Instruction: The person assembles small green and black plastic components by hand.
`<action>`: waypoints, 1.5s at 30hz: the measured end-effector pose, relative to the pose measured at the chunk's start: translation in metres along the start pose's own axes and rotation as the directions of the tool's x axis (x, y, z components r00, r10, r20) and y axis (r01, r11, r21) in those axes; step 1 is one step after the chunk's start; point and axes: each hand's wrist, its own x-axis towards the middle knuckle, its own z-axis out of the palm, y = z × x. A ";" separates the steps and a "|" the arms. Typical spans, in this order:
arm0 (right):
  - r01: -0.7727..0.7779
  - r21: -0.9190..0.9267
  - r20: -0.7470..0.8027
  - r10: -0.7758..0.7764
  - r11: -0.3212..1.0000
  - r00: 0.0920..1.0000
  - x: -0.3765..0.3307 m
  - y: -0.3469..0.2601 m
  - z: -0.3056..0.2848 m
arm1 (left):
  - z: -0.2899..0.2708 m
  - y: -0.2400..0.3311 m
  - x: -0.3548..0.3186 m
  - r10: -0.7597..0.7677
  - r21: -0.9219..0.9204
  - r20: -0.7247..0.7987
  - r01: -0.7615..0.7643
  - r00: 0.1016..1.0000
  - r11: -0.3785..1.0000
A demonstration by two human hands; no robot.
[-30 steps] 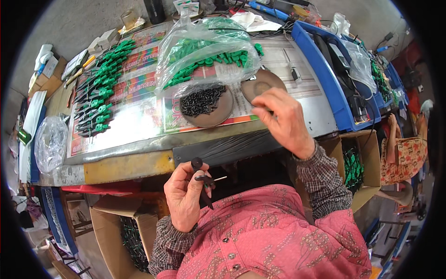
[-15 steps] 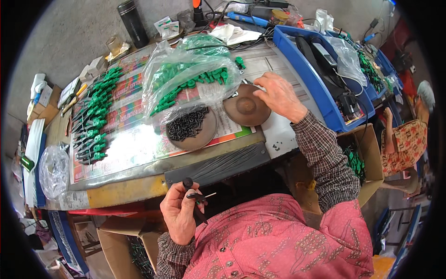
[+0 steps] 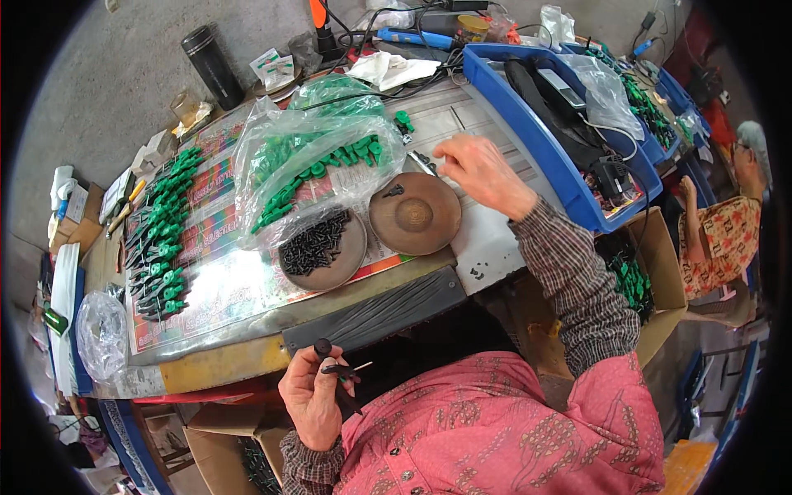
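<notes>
The right grip (image 3: 485,175) is shifting off the brown round dish (image 3: 437,210) and now hovering just beyond its far-right edge, leaving the dish uncovered and bringing small metal pieces (image 3: 422,162) beside its fingertips. The fingers are curling, but whether they are pinching or touching anything I cannot tell. The left grip (image 3: 312,402) is staying clamped on a black part (image 3: 332,369), its thin metal rod (image 3: 363,365) pointing rightward from that grip. Beyond the left grip, black pins (image 3: 309,247) are lying heaped on the counter (image 3: 487,252) in a grey dish (image 3: 352,257).
</notes>
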 end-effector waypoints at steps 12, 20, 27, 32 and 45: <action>-0.109 -0.224 0.094 0.133 0.968 0.987 0.046 0.022 0.028 | 0.004 -0.001 0.000 -0.002 0.025 -0.031 0.003 1.000 1.000; -0.136 -0.294 0.126 0.179 0.946 0.976 0.054 0.023 0.031 | 0.004 -0.002 0.000 -0.017 0.075 -0.056 0.021 0.998 0.997; -0.121 -0.316 0.117 0.166 0.941 0.979 0.053 0.022 0.032 | 0.005 -0.001 0.003 -0.027 0.114 -0.057 0.034 0.998 0.993; -0.140 -0.287 0.143 0.187 0.948 0.972 0.059 0.026 0.026 | 0.005 -0.002 0.003 -0.018 0.120 -0.049 0.024 0.999 0.992; -0.037 -0.160 0.087 0.051 0.986 0.995 0.047 0.019 0.021 | 0.009 0.002 -0.001 -0.040 0.073 -0.035 0.043 0.999 0.996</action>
